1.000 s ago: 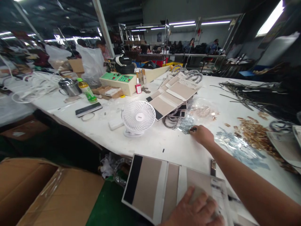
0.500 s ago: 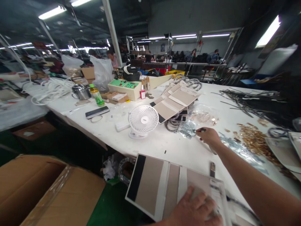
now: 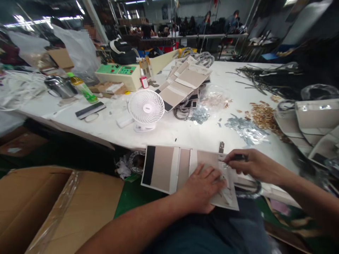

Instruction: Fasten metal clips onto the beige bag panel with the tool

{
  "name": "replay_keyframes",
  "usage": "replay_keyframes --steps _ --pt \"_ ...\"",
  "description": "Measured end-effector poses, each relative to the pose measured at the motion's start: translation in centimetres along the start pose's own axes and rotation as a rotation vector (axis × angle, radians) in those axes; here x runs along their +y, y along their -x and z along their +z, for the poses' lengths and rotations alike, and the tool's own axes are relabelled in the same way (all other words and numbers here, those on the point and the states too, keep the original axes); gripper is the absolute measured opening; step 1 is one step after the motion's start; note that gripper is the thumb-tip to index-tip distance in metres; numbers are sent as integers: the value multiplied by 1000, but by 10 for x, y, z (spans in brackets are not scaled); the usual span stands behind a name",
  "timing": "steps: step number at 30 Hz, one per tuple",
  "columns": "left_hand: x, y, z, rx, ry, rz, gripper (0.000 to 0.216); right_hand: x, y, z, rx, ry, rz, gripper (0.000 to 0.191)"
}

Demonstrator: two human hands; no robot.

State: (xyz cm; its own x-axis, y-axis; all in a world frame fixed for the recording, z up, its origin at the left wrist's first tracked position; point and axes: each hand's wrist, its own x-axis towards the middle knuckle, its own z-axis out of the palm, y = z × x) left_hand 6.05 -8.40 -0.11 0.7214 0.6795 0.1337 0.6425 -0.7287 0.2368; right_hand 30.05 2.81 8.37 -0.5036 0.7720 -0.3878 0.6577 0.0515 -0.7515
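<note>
A folding beige panel (image 3: 161, 165) with a black strip at its left end lies across the table's front edge. My left hand (image 3: 203, 185) rests on it with fingers spread, pressing near its right part. At the panel's right end, my right hand (image 3: 239, 162) is closed with the fingertips pinched together just over the whitish lining. A small dark tool (image 3: 241, 157) shows in that hand; its kind I cannot make out. A small metal clip (image 3: 221, 147) lies just beyond the panel. A bundled grey handle loop (image 3: 249, 190) shows under the right hand.
A white fan (image 3: 146, 109) stands left of a stack of beige panels (image 3: 182, 83). Piles of silver metal pieces (image 3: 200, 114) and gold-coloured pieces (image 3: 262, 114) lie on the table. More panels (image 3: 315, 120) are at right. A cardboard box (image 3: 87, 197) stands at lower left.
My right hand has come back from the small silver pile to the panel's right end. My left hand remains on the panel. The view has tilted down.
</note>
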Motion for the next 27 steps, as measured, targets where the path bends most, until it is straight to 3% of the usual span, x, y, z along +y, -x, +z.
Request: replay_keyframes --steps 5,8,13,18,27 --pt "0 -3 -1 -22 3 13 87 18 20 26 -30 -41 -40 47" --pt "1 -3 -2 -26 1 11 85 19 13 24 -98 55 -31 42" --pt "0 -1 2 -2 24 10 82 25 -5 20 -102 251 -76 29" --pt "-1 2 8 39 33 9 81 32 -20 23 -159 297 -126 22" --pt "-1 2 13 55 28 12 81 21 -31 11 -342 301 -108 20"
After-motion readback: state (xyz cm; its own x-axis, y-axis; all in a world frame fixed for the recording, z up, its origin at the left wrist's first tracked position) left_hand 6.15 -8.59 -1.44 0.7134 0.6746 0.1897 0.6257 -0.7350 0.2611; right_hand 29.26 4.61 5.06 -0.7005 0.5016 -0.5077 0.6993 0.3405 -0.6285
